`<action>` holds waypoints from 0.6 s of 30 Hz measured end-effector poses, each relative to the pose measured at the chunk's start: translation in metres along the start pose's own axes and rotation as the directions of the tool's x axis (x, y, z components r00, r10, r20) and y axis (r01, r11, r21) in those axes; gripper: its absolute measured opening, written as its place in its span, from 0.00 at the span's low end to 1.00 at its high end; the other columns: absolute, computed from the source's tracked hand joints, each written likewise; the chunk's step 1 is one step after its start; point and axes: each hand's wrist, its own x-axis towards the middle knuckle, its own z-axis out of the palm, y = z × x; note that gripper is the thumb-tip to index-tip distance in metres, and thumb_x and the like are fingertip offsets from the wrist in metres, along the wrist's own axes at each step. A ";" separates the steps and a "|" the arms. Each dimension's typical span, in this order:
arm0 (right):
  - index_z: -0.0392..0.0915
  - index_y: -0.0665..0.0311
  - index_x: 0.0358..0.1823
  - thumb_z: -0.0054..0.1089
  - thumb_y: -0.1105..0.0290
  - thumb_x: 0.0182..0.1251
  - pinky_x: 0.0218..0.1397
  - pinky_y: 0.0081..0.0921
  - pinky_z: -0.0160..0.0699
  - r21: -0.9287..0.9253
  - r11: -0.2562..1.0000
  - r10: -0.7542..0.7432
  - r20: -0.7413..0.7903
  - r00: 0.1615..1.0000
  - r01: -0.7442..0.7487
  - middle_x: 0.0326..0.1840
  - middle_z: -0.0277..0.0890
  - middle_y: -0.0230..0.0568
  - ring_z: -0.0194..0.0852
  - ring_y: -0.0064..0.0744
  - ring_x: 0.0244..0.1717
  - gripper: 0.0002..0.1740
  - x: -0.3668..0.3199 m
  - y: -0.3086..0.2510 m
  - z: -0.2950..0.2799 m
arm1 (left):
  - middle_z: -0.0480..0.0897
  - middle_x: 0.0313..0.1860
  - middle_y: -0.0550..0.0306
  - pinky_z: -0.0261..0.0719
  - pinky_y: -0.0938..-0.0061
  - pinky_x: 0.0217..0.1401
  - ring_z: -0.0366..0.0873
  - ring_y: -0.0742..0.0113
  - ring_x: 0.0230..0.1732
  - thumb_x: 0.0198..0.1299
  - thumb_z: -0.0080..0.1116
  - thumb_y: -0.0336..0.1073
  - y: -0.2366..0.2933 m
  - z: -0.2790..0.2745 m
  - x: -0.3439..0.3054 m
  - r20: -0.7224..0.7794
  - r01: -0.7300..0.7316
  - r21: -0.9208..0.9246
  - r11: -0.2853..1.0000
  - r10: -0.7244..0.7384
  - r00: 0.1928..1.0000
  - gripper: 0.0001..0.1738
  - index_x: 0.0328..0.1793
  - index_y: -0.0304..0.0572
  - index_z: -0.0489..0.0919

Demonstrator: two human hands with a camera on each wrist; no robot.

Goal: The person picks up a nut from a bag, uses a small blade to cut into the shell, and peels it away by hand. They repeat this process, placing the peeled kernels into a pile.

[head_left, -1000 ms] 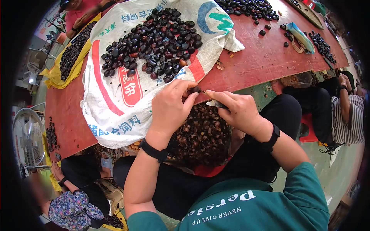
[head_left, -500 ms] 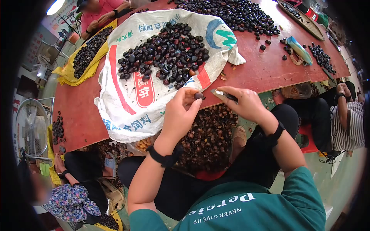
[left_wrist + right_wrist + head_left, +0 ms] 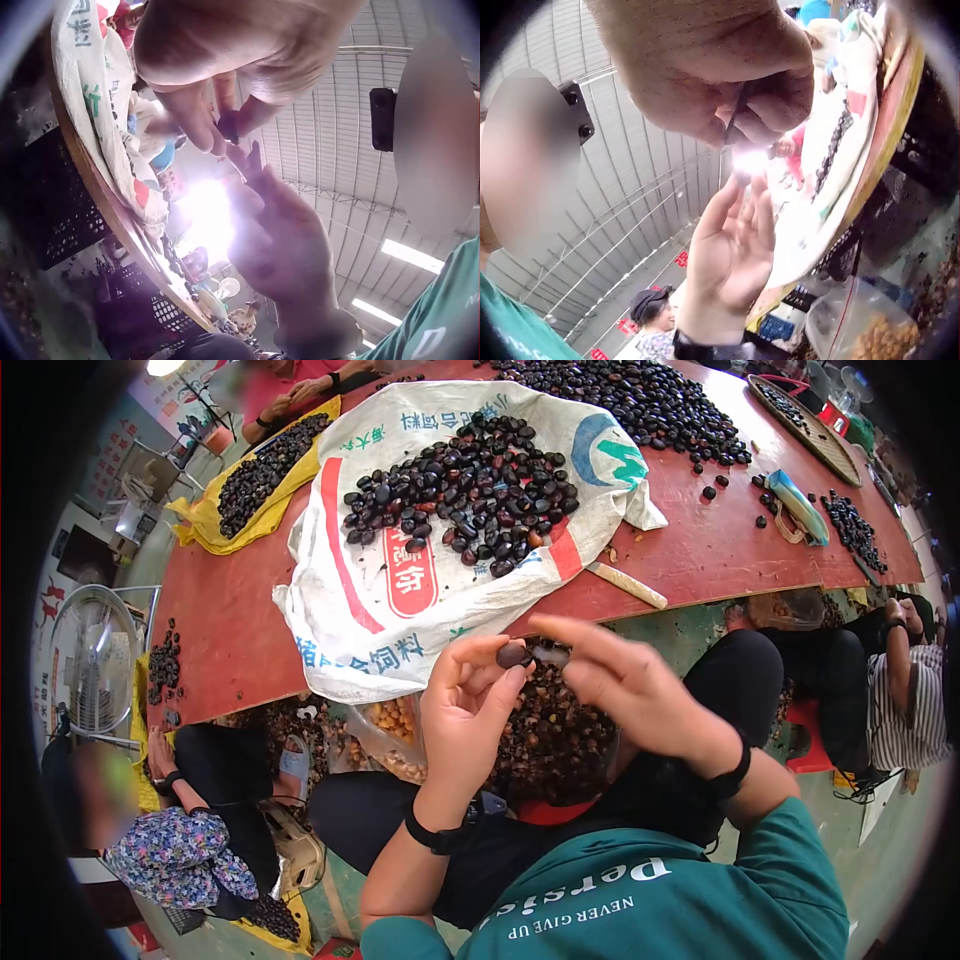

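A dark, glossy nut (image 3: pixel 513 654) is pinched between the thumb and fingers of my left hand (image 3: pixel 462 705), over the table's front edge. My right hand (image 3: pixel 640 695) grips a small knife (image 3: pixel 550 656), its pale blade beside the nut in the head view. From the right wrist, the knife shows as a thin dark strip between thumb and curled fingers. A heap of brown shells (image 3: pixel 560 740) lies below both hands. In front of me a white woven sack (image 3: pixel 330 580) on the red table (image 3: pixel 225 630) bears a pile of dark nuts (image 3: pixel 470 490).
A light wooden stick (image 3: pixel 628 585) lies by the table edge, right of the sack. Below hangs a clear bag (image 3: pixel 829 330) of yellow kernels. More nuts (image 3: pixel 640 410) cover the far table, near a round woven tray (image 3: pixel 845 465). Other people sit around the table.
The head view has shifted, so the sack appears farther right. Both hands have come lower, nearer my body. The right hand's knife, held apart half a second ago, is back at the nut.
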 end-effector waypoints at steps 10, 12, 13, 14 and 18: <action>0.72 0.65 0.71 0.54 0.74 0.76 0.63 0.30 0.76 0.084 0.995 -0.044 -0.030 0.999 0.046 0.61 0.82 0.49 0.80 0.34 0.62 0.23 0.003 0.018 0.031 | 0.83 0.54 0.51 0.85 0.75 0.54 0.85 0.71 0.50 0.62 0.64 0.20 -0.005 -0.013 -0.008 -0.010 -0.134 0.283 0.950 0.142 0.990 0.17 0.57 0.33 0.77; 0.73 0.65 0.69 0.54 0.75 0.76 0.62 0.31 0.77 0.087 0.994 -0.068 -0.050 0.996 0.072 0.60 0.82 0.49 0.82 0.36 0.61 0.22 0.005 0.022 0.034 | 0.83 0.55 0.50 0.86 0.75 0.52 0.85 0.71 0.50 0.61 0.65 0.19 -0.008 -0.015 -0.007 -0.006 -0.173 0.323 0.930 0.184 0.983 0.16 0.55 0.33 0.77; 0.74 0.65 0.69 0.54 0.75 0.75 0.61 0.31 0.78 0.070 0.994 -0.076 -0.064 0.995 0.080 0.59 0.83 0.49 0.82 0.37 0.59 0.22 0.006 0.024 0.035 | 0.83 0.54 0.50 0.86 0.75 0.52 0.85 0.71 0.49 0.61 0.65 0.19 -0.009 -0.016 -0.006 -0.009 -0.180 0.326 0.928 0.193 0.981 0.16 0.54 0.33 0.77; 0.74 0.65 0.68 0.54 0.75 0.75 0.60 0.32 0.78 0.053 0.995 -0.084 -0.078 0.993 0.088 0.57 0.83 0.49 0.83 0.39 0.58 0.21 0.007 0.025 0.036 | 0.83 0.54 0.50 0.86 0.75 0.52 0.85 0.70 0.49 0.61 0.65 0.19 -0.010 -0.016 -0.006 -0.011 -0.187 0.328 0.926 0.201 0.979 0.16 0.54 0.32 0.77; 0.76 0.66 0.65 0.55 0.75 0.74 0.54 0.33 0.80 -0.009 0.990 -0.141 -0.158 0.977 0.141 0.52 0.84 0.49 0.85 0.42 0.51 0.19 0.009 0.035 0.045 | 0.82 0.53 0.51 0.86 0.76 0.51 0.85 0.70 0.49 0.60 0.65 0.18 -0.012 -0.014 -0.003 -0.043 -0.155 0.321 0.934 0.178 0.983 0.16 0.53 0.33 0.77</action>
